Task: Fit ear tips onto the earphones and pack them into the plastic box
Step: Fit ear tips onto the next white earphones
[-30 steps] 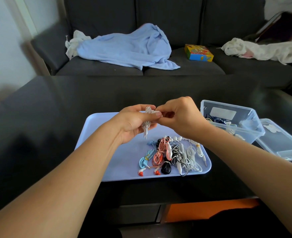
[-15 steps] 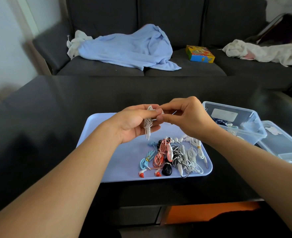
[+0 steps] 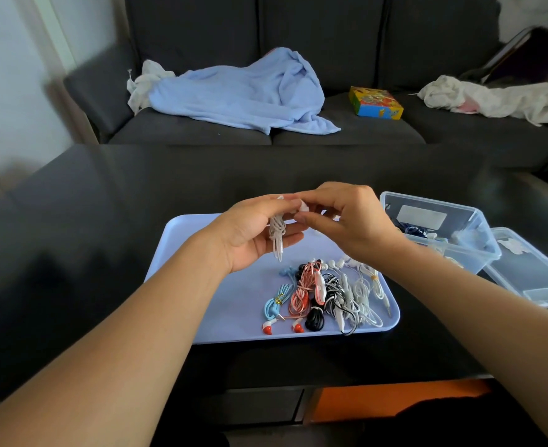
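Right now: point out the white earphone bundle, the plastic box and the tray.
white earphone bundle [image 3: 277, 232], head view, on the coiled cable below the left hand's fingers
plastic box [image 3: 485, 254], head view, right wall
tray [image 3: 234, 301], head view, bare floor

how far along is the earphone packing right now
Early to midway, by the look of it. Done: a few earphones already lie in the plastic box, lid off beside it. In hand: the left hand holds a white bundled earphone while the right hand pinches at its earbud end, seemingly fitting a tip. Left: several coiled pairs wait on the blue tray.
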Demonstrator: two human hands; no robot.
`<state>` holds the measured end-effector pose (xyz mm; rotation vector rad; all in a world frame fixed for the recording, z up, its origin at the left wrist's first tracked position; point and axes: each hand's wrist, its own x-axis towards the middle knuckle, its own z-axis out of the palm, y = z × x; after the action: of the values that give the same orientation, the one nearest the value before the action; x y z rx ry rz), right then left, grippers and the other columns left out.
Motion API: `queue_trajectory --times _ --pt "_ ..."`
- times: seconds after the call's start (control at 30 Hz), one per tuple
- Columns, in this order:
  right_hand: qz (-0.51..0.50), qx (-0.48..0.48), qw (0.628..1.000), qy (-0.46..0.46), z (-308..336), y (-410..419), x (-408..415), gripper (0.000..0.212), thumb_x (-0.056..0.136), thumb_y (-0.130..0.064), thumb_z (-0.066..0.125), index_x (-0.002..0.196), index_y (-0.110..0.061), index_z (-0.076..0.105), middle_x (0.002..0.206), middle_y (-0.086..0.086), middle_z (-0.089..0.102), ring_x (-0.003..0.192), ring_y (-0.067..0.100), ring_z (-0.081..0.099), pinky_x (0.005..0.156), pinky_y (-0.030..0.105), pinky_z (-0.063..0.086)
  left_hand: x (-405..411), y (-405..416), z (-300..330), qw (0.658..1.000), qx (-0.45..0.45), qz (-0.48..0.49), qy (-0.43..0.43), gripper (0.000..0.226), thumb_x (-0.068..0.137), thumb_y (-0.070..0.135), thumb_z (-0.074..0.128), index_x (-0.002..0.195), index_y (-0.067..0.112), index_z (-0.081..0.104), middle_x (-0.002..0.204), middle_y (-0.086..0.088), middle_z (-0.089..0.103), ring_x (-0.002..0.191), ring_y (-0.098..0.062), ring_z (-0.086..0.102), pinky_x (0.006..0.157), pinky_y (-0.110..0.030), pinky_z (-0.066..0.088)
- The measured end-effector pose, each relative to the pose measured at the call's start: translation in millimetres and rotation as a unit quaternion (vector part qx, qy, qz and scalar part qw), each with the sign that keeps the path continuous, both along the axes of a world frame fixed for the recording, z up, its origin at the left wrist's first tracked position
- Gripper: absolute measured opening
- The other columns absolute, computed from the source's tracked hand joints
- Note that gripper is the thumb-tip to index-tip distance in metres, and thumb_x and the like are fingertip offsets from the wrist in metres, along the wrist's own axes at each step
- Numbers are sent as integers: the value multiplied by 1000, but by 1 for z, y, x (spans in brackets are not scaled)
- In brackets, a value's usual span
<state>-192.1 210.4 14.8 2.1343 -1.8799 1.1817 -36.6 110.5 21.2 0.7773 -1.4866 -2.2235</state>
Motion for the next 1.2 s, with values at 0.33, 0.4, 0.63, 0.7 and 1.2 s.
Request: queue_trajectory --times 0.33,0.4,0.63,0.7,1.2 --pt "-51 -2 969 -240 2 4 1 8 83 -13 80 86 -5 79 79 5 76 69 23 70 68 41 61 -8 3 2 995 2 92 43 17 86 2 72 102 5 70 93 -13 75 82 -22 74 72 -28 61" --pt "-46 19 961 -271 1 5 -1 7 82 -9 81 86 -4 79 79 8 76 71 27 70 71 41 61 -8 2 1 994 -5 97 44 11 87 3 71 97 5 71 92 -13 75 82 -19 73 72 -26 60" --pt "-26 33 964 -263 2 7 -3 19 77 -12 84 94 -7 78 86 1 77 77 14 74 77 30 62 -9 2 0 995 -8 97 36 8 88 4 70 96 4 72 91 -12 75 82 -18 72 73 -25 60" --pt "-24 26 968 -247 1 7 -3 21 76 -15 85 94 -8 78 86 1 77 76 14 75 76 30 62 -10 4 1 995 -11 91 32 7 88 4 70 95 4 73 89 -11 75 81 -17 72 75 -26 60" --pt "-6 93 981 -170 6 4 -6 21 83 -15 78 104 -13 78 92 -3 75 83 9 72 76 21 58 -8 6 1 1000 21 23 -4 24 89 5 69 113 3 68 74 -5 70 65 -10 66 64 -20 57"
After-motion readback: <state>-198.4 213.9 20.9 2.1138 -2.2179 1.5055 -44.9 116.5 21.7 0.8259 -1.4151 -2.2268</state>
